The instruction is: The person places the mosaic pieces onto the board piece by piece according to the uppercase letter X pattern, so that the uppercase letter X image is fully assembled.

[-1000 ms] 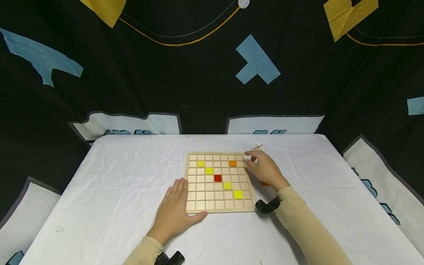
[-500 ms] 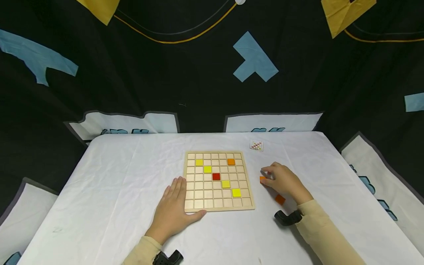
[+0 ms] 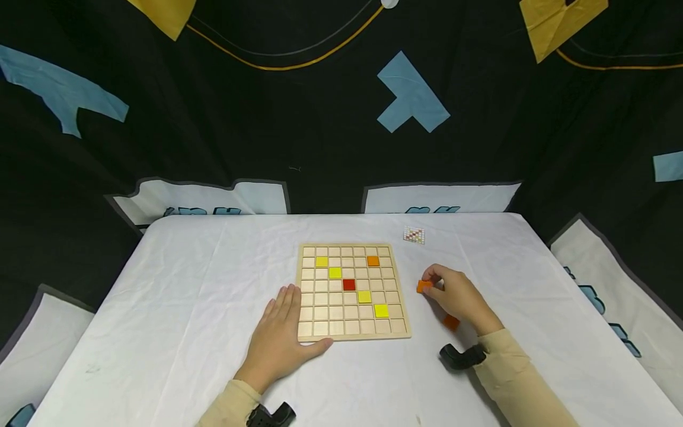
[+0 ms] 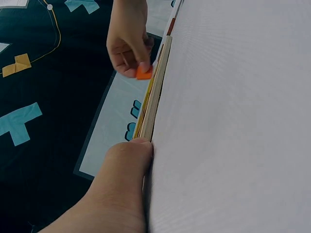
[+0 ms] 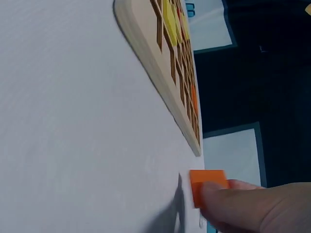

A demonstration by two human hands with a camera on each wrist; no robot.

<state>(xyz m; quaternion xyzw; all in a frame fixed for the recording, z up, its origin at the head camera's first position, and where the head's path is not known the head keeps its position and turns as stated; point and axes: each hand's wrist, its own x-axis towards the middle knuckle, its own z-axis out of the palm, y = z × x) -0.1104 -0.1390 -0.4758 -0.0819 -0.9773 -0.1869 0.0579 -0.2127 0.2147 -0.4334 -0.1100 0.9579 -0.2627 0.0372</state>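
Observation:
A wooden grid board (image 3: pixel 320 330) lies flat on the white table, with yellow tiles, a red tile (image 3: pixel 349 284) and an orange tile (image 3: pixel 373 261) in its cells. My left hand (image 3: pixel 278 344) rests along the board's left edge with straight fingers, the thumb at the near edge. To the right of the board, my right hand (image 3: pixel 459 296) pinches an orange square tile (image 5: pixel 206 182) between thumb and fingers. In the right wrist view this tile is held up off the cloth. A darker orange-red tile (image 3: pixel 451 322) lies on the table below that hand.
A small printed card with a coloured grid pattern (image 3: pixel 414 235) lies beyond the board's far right corner. White cloth (image 3: pixel 176 308) covers the table. A dark curtain (image 3: pixel 240 130) with blue and yellow shapes hangs behind it.
My right hand moved from the board's far right corner rightward to the loose tiles, then took hold of an orange tile and raised it slightly. The left hand stays in place.

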